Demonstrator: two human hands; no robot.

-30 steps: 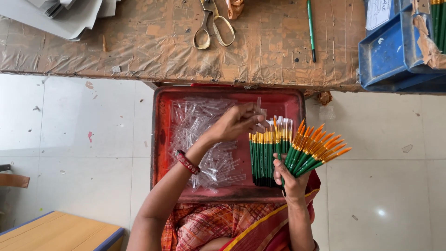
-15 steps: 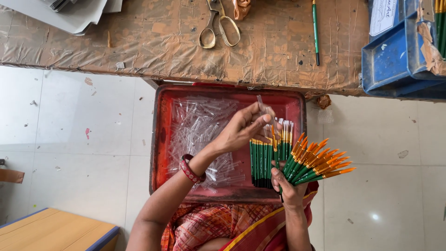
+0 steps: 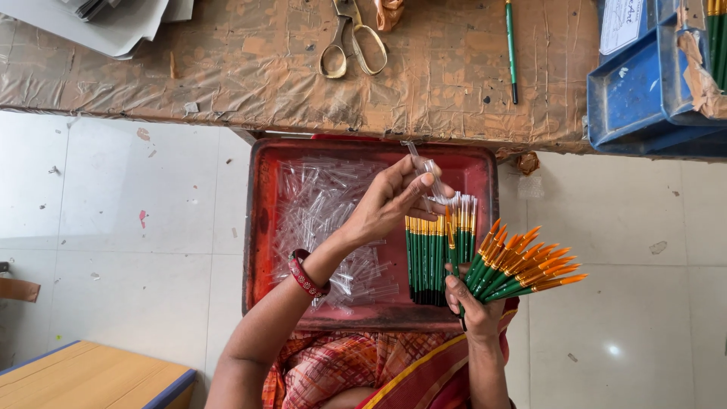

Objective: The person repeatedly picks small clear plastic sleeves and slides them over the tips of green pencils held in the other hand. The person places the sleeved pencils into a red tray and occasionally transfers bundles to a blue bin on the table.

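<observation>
Two hands | left hand [image 3: 390, 203] grip pinches clear cap [image 3: 428, 173] | right hand [image 3: 475, 307] grip clasps brushes [image 3: 485, 257]

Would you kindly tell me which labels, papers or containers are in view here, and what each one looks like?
White paper label: top right, tucked in the blue tray, rectangular, handwritten.
Blue plastic trays: right end of the table, rectangular, stacked.
Grey-white paper sheets: top left on the table, loosely piled.
Red tray: below the table edge, rectangular, holding clear plastic tubes.
</observation>
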